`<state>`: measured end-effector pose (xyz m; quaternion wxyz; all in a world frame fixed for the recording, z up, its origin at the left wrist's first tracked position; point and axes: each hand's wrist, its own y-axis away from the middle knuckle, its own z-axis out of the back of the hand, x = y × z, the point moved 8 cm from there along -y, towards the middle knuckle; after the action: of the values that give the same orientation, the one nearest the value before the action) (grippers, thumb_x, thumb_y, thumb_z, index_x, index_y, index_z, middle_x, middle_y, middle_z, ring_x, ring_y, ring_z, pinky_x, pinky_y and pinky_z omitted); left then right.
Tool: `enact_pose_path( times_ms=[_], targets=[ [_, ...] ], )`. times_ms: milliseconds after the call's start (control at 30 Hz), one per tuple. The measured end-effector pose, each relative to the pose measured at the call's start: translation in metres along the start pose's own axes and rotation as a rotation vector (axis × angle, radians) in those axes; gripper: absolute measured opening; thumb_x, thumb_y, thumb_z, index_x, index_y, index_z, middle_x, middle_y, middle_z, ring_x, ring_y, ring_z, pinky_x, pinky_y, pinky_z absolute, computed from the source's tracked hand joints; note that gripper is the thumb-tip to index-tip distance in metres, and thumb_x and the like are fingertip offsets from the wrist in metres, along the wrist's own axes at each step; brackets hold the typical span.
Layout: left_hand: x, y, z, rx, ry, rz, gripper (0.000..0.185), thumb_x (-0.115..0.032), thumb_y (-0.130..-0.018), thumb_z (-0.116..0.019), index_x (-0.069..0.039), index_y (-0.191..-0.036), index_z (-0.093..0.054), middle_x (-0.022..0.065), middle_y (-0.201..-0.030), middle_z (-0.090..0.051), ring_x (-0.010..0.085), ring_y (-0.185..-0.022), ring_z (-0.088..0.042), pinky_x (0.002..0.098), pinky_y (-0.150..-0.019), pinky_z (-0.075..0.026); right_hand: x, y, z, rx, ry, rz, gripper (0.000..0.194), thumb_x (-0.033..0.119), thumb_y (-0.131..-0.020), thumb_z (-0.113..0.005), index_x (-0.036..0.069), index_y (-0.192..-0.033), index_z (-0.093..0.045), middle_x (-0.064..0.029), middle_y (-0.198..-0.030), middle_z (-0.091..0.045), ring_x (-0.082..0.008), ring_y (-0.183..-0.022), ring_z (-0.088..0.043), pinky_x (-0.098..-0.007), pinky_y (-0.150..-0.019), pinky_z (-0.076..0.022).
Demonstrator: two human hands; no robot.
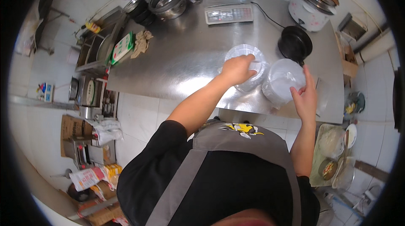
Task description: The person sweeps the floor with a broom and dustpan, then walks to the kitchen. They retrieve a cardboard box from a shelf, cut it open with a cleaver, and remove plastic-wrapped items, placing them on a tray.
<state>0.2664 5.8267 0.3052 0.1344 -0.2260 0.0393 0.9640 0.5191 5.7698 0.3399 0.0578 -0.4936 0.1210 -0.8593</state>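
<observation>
Two round stacks of clear plastic containers or lids, wrapped in thin plastic film, stand side by side near the front edge of a stainless steel table (pixel 177 55). My left hand (pixel 239 69) lies over the left stack (pixel 243 50), its thumb and fingers closing on the film at the top. Against the outer edge of the right stack (pixel 281 80) is my right hand (pixel 305 94), thumb over the rim and fingers spread along the side. How firmly it holds is unclear. Just behind the right stack sits a black round pan (pixel 294 44).
At the back are a digital scale (pixel 229 6), a rice cooker (pixel 310 7), a steel pot (pixel 167 3) and stacked black pans (pixel 140 10). A crumpled cloth (pixel 141 44) lies beside a green-and-white packet (pixel 122 48). To my right, a tray (pixel 319 150) carries bowls of food.
</observation>
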Motion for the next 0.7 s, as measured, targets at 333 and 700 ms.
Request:
enact_pose_path(
  times_ms=[333,700],
  targets=[
    [0.133,0.144,0.049,-0.38,0.728,0.344,0.021,-0.012,-0.082,-0.074,-0.008,-0.095,-0.058,-0.0023,-0.078,-0.055,0.0086,-0.073,-0.051,0.0252,-0.065,-0.043,-0.029,-0.011,-0.03,0.188,0.362,-0.068,0.024,0.022,-0.085,-0.07,0.003,-0.099,-0.066,-0.0152,-0.083,-0.068,-0.0295,-0.075,-0.066,-0.0379,-0.07,-0.0489],
    [0.089,0.413,0.055,-1.071,0.572,0.94,0.014,0.001,-0.077,-0.057,-0.002,-0.088,-0.065,-0.0007,-0.078,-0.06,0.0054,-0.067,-0.047,0.0226,-0.061,-0.039,0.104,-0.049,-0.127,0.822,-0.374,0.164,0.019,0.017,-0.096,-0.064,-0.001,-0.088,-0.066,0.0066,-0.069,-0.052,-0.0034,-0.064,-0.043,-0.0202,-0.057,-0.0351]
  ],
)
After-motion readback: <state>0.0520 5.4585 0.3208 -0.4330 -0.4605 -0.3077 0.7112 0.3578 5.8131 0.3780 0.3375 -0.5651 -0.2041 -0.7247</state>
